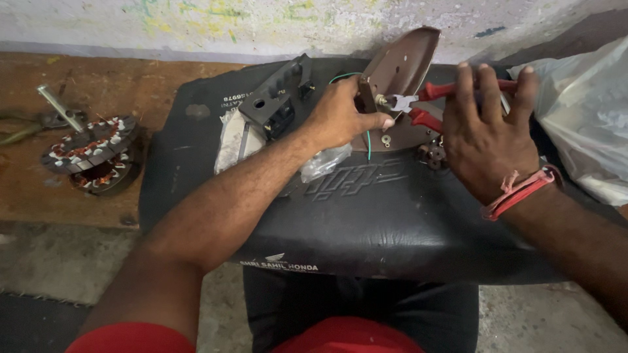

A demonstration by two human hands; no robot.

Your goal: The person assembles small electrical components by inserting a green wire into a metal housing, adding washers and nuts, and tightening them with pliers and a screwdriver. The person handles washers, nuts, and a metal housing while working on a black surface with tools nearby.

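Brown metal iron soleplate (402, 65), pointed at its far end, stands tilted on a black padded seat cushion (366, 209), its flat face turned toward the person. Left hand (340, 117) grips the plate's near left edge, fingers (379, 121) curled and pressed together around a small brown fitting there. Right hand (487, 140) holds red-handled pliers (435, 104); its fingers (481, 82) are spread over the upper handle while the lower handle sits under the palm, and the steel nose of the pliers bites a small brass terminal right beside the left fingertips. Thin green wire (368, 140) hangs down from below the left fingers. A red thread band (517, 191) circles the right wrist.

Left of the left fingers lies a black plastic iron handle housing (278, 98), with a grey mica sheet (232, 140) beneath it and a crumpled clear plastic bag (325, 162) just under the left wrist. A small dark round part (433, 155) rests near the right fingers. Far to the right is a white plastic bag (582, 111). Well away to the left, on the wooden table (98, 85), sits a fan motor stator with copper windings (88, 147).
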